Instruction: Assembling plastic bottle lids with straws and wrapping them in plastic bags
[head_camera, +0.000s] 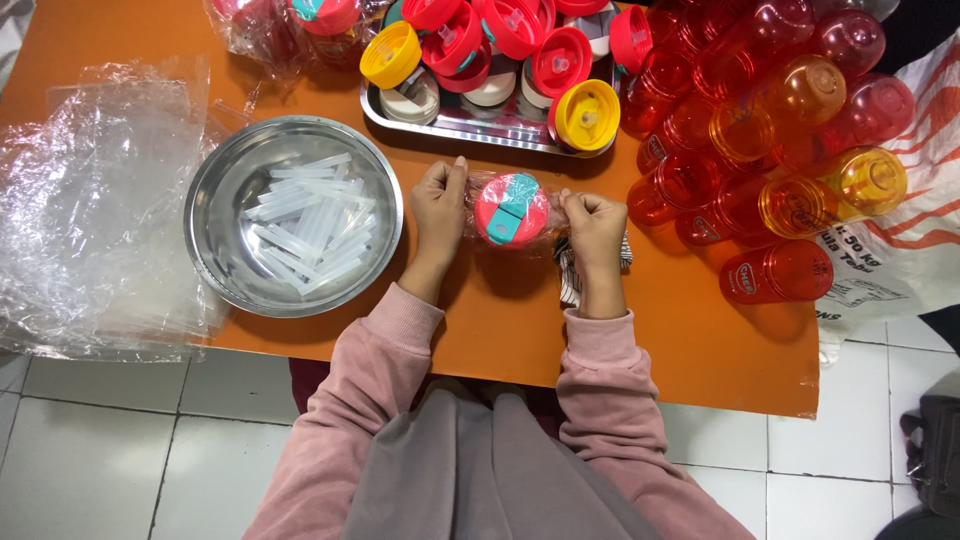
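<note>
Orange surface (500, 330) over white tiled floor (100, 440); both hands, left hand (440, 212) and right hand (594, 222), pinch what looks like clear wrap around a pink lid (511, 208).

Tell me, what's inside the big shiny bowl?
The metal bowl holds a loose pile of clear plastic straws, lying crisscross. The bowl's bare bottom shows around them; whatever lies beneath the pile is covered.

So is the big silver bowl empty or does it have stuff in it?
Not empty. The silver bowl holds a loose pile of clear plastic straws across its bottom; it is far from full, with bare metal showing around them.
</note>
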